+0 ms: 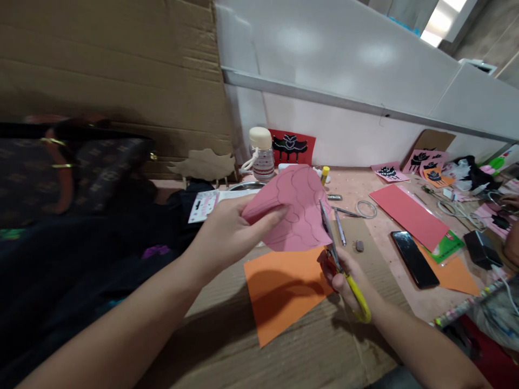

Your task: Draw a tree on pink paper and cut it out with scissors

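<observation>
A piece of pink paper (300, 229) with wavy pencil lines is pinched in my left hand (227, 232), thumb on top. My right hand (348, 275) grips yellow-handled scissors (359, 300), whose blades point up and lie against the paper's right edge. Whether the blades are fully closed cannot be made out. Below the pink paper, an orange sheet (279, 302) rests on the cardboard-covered table. To the right of the scissors lie a pen (339, 227) and a small brownish object (359, 246).
Behind stand a lidded bottle (263, 159) and a red card with a black cutout (302, 151). A phone (414, 259), a red sheet (409, 216) and a black box (481, 249) lie to the right. On the left is a patterned bag (24, 178). Another person's hand (513, 200) shows at the far right.
</observation>
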Tool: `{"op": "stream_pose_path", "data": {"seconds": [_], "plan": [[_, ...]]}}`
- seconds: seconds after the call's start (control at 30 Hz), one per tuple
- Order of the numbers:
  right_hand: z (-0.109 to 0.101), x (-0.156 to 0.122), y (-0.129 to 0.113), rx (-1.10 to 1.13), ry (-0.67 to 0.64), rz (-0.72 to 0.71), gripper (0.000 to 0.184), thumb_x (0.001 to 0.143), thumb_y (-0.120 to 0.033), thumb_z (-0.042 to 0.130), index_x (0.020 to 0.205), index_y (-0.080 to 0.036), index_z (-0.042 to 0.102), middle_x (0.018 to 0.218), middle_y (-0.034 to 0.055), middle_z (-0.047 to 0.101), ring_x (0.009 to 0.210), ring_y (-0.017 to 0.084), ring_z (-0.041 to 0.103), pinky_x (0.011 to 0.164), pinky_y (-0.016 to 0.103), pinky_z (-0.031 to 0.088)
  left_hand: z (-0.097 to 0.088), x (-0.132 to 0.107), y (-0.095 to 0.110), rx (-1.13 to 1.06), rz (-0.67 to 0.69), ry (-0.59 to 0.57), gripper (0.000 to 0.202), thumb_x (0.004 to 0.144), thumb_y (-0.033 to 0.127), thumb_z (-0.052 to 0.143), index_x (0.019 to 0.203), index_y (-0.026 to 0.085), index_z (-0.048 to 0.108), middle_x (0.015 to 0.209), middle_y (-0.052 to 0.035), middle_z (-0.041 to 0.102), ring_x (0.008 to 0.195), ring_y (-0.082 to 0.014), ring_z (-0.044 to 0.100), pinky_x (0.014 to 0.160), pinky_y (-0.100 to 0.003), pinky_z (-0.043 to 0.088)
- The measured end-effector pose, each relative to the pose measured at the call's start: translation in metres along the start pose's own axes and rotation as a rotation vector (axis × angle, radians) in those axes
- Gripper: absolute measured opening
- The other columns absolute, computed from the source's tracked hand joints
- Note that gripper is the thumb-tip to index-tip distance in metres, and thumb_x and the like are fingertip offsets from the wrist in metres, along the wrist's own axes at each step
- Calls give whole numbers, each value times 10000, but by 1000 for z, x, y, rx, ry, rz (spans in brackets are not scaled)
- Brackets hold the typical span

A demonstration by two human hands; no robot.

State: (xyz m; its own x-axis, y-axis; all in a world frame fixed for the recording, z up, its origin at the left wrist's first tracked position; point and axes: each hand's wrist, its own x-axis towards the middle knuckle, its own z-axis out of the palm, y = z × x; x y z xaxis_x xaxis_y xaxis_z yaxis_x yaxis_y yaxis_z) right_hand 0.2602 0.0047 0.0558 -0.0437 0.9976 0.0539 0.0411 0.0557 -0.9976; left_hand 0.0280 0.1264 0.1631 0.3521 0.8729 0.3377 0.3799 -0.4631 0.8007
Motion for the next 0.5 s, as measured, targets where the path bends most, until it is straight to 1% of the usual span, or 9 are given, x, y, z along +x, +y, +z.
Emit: {"op": "stream_pose_path", "data": {"seconds": [0.1,0.27,0.4,0.5], "plan": [[1,0,-3,19,2,-9,701,780,-868,710,1056,-230,619,822,-19,481,685,143,390,616,277,344,-1,-1,1,11,-2,-18,321,868,486,646,752,200,737,708,13,712,708,-191,628,648,-278,517],[2,1,-6,23,-13,-1,726,766,-893,700,1052,-233,605,776,-50,427,615,114,308,551,255,295,0,0,1,9,12,-15,329,864,479,636,729,193,724,672,25,680,677,-168,587,621,-260,476],[2,2,-8,15,-4,-18,729,766,-898,696,1029,-224,607,769,-46,437,625,117,341,564,257,320,4,2,-7,-7,34,-3,369,836,514,601,701,191,717,646,24,666,636,-157,566,594,-258,446],[1,3,-5,15,-7,-31,737,762,-897,706,1036,-218,614,755,-49,431,610,112,323,535,249,286,5,2,-10,-18,35,-1,378,828,523,601,697,187,715,651,17,666,639,-158,571,594,-257,446]]}}
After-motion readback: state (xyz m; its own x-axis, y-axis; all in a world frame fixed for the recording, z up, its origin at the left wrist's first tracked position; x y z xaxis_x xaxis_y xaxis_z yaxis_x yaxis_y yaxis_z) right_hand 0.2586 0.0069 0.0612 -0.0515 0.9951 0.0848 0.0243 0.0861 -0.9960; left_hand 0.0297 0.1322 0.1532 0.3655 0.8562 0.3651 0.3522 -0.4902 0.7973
